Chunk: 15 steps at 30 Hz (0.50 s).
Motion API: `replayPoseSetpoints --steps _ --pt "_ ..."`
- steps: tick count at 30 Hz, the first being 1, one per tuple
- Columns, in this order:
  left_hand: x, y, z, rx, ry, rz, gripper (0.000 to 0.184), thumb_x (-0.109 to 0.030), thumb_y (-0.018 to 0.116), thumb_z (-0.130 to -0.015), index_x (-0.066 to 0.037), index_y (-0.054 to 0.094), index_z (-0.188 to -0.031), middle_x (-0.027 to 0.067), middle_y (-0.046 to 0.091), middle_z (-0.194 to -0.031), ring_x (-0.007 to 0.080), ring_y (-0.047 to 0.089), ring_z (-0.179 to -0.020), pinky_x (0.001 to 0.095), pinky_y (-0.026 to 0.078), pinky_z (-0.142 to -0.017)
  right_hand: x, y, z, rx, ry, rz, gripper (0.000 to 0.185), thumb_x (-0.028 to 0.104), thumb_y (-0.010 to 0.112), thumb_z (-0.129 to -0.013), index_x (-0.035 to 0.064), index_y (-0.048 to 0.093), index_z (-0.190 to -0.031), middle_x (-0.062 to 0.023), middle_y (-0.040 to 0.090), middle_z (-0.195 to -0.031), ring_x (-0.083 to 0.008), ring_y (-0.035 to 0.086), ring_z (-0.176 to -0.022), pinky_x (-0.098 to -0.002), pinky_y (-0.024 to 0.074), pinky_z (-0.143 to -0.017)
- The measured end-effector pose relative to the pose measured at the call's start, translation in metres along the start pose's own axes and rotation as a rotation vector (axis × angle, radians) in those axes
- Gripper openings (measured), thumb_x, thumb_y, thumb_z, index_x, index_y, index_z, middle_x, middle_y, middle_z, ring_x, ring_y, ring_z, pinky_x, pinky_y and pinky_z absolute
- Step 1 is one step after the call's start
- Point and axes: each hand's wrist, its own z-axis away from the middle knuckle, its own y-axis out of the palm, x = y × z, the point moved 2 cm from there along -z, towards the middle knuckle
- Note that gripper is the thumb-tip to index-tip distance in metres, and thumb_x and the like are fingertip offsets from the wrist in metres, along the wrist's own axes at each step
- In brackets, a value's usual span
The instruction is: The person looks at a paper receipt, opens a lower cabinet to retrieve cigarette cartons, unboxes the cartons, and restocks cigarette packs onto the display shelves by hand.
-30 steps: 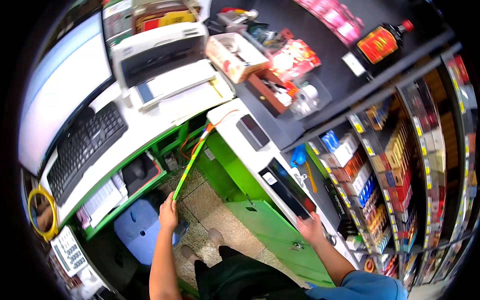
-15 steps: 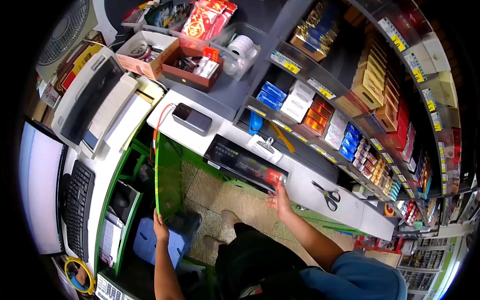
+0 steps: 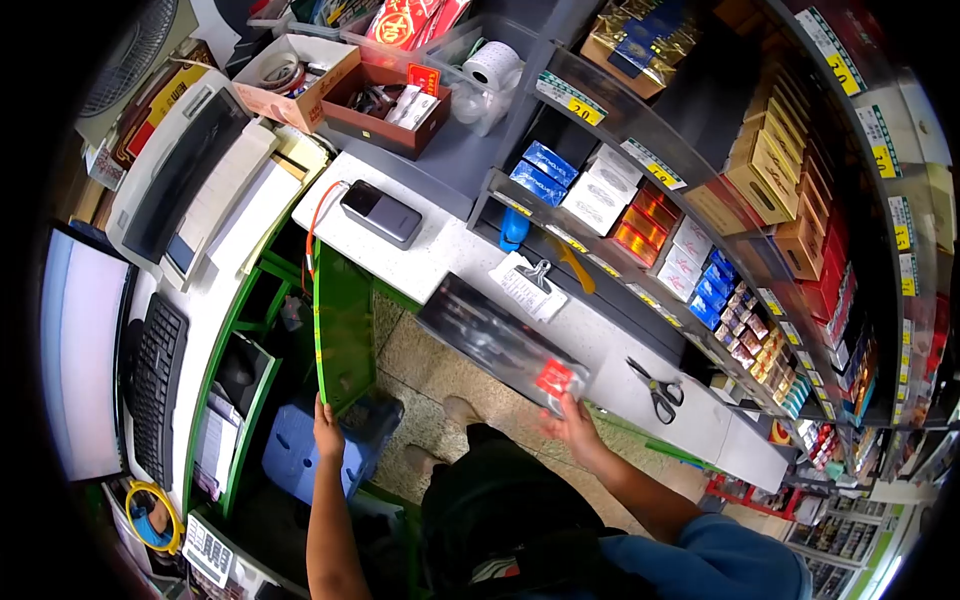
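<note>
My left hand [image 3: 328, 432] is closed on the lower end of the upright edge of a green cabinet door [image 3: 346, 330]. My right hand [image 3: 575, 428] grips the near right corner of a long, flat black package [image 3: 490, 335] with a red label. Motion blurs the package, and its contents cannot be made out. It is tilted over the front edge of the white counter [image 3: 450, 245], above the floor. Beyond it lie a clipped paper pad [image 3: 527, 287] and black-handled scissors [image 3: 657, 390]. A dark power bank [image 3: 382, 214] with an orange cable rests on the counter.
A blue plastic stool [image 3: 300, 450] stands below the door. To the left are a printer [image 3: 185, 180], a keyboard [image 3: 158, 390] and a monitor [image 3: 85, 350]. Shelves of small boxes [image 3: 640, 225] rise at the right. Open boxes [image 3: 385, 120] sit at the back.
My right hand has drawn the black package off the counter, toward me and slightly right. My left hand remains on the door edge. The view has shifted a little.
</note>
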Motion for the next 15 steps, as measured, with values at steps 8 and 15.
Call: replayPoseSetpoints --steps 8,15 --pt "-0.032 0.069 0.026 0.034 -0.003 0.100 0.039 -0.027 0.044 -0.091 -0.014 0.039 -0.127 0.0185 0.057 -0.106 0.0287 0.057 -0.096 0.0353 0.043 -0.082 0.029 -0.137 0.042 0.128 0.109 0.210 0.055 0.047 0.042 -0.088 0.0077 0.031 -0.125 -0.0124 0.055 -0.101 -0.0184 0.060 -0.070 -0.0320 0.0508 -0.065" --pt "-0.122 0.141 0.037 0.091 -0.053 -0.068 0.040 -0.029 0.050 -0.086 -0.012 0.036 -0.119 0.0183 0.059 -0.101 0.0353 0.058 -0.089 0.0437 0.045 -0.072 0.027 -0.167 0.034 0.066 0.139 0.201 0.056 0.054 0.038 -0.087 0.0076 0.039 -0.120 -0.0104 0.056 -0.103 -0.0193 0.062 -0.071 -0.0304 0.0498 -0.064"
